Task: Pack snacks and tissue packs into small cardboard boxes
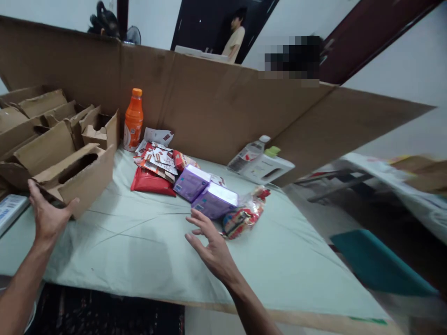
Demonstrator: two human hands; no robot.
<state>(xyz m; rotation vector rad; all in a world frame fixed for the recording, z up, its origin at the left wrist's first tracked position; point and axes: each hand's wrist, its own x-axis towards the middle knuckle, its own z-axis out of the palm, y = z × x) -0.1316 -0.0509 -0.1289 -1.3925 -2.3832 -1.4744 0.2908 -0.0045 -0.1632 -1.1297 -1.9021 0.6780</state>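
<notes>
At the left, my left hand [49,214] grips the near end of a brown cardboard box [89,184] with an opening along its top, thumb on one side and fingers on the other. My right hand [209,244] hovers over the cloth with its fingers apart, holding nothing. Just beyond its fingertips are a purple box [214,202] and a crinkly red-and-gold packet [244,216]. A second purple box [192,182] lies behind the first. Left of them is a red pouch [152,182] under white-and-red sachets [160,156].
More cardboard boxes [45,149] crowd the left. An orange bottle [133,121], a clear bottle [247,153] and a white jug [267,168] stand by the cardboard wall [209,107]. A pale green cloth [139,246] covers the table. People are visible beyond the wall.
</notes>
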